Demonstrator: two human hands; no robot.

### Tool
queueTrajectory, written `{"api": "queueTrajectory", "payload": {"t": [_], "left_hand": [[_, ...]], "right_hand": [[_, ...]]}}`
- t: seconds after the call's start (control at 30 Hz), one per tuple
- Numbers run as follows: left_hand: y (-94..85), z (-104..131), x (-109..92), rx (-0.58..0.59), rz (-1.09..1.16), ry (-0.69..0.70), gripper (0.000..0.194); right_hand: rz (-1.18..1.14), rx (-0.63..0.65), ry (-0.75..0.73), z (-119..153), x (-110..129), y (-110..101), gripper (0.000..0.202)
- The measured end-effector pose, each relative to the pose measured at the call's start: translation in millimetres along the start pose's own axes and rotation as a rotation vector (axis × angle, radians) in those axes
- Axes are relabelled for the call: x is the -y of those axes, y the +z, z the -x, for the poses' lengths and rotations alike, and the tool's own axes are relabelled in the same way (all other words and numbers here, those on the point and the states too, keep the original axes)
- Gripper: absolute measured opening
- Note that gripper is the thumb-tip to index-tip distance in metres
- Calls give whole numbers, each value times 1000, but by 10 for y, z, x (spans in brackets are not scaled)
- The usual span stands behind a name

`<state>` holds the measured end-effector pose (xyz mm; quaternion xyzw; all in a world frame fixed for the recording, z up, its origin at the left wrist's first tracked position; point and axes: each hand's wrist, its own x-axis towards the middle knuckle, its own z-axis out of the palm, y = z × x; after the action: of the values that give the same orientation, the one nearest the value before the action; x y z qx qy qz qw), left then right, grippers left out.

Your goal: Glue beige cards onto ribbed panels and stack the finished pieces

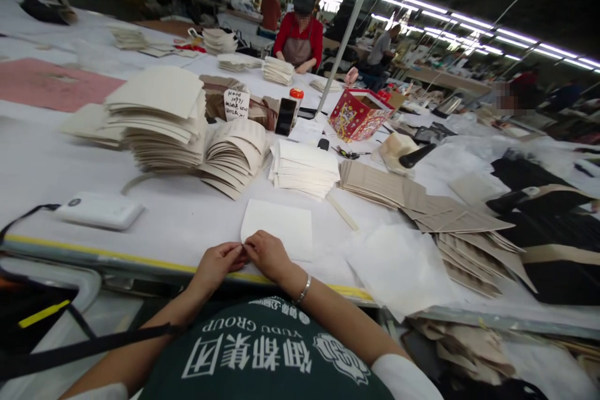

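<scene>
My left hand (pixel 219 265) and my right hand (pixel 269 254) meet at the table's front edge, thumbs and fingers pinched together. Between the fingertips, whatever they hold is too small or hidden to make out. A single white sheet (pixel 281 225) lies flat just beyond them, and my right hand covers its near left corner. Behind that sheet stands a stack of white pieces (pixel 304 165). To its left are a curled stack of beige panels (pixel 237 153) and a taller beige stack (pixel 157 112).
Flat tan pieces (pixel 379 184) spread to the right, beside thin white sheeting (pixel 398 269) overhanging the edge. A white power bank-like box (pixel 100 210) lies left. Farther back are a phone (pixel 285 117), a red box (pixel 359 114), a slanted pole (pixel 349 31) and a co-worker (pixel 300 37).
</scene>
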<state>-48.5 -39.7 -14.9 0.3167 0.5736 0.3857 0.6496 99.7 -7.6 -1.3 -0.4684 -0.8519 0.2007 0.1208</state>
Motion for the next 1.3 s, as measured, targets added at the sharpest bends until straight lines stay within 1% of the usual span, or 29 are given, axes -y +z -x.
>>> {"api": "queueTrajectory", "payload": {"t": [0.1,0.2,0.33,0.47,0.57,0.73,0.83,0.9,1.0,1.07,1.17,1.23,1.3], "left_hand": [[-1,-18,12,30,-168,97,34],[-4,-9,12,35,-311,198,34],[0,15,-1,18,-442,273,31],[-2,17,-6,25,-480,275,32],[-16,5,-8,18,-563,302,35],[-31,-20,-42,-38,-696,344,37],[-26,-25,-71,-23,-754,392,37],[-19,-28,-81,-9,-758,412,37],[-9,-37,-77,4,-714,395,37],[-4,-46,-68,8,-646,373,38],[8,-59,-64,34,-482,315,41],[18,-68,-69,52,-395,267,43],[28,-82,-70,35,-362,241,44]], "right_hand": [[51,17,-4,-15,28,-15,19],[83,47,-14,-32,38,-30,20],[66,61,-34,-61,17,-31,17],[-35,41,-7,-93,-32,-9,12],[-151,22,37,-106,-69,1,9],[-352,8,62,-82,-90,-4,12],[-400,14,102,-61,-77,-1,12],[-420,16,140,-55,-71,10,12],[-492,-1,183,-62,-83,38,12],[-571,-14,219,-71,-105,60,12],[-658,-22,264,-80,-139,89,13],[-677,-21,265,-79,-154,102,13],[-679,-20,254,-73,-162,112,14]]}}
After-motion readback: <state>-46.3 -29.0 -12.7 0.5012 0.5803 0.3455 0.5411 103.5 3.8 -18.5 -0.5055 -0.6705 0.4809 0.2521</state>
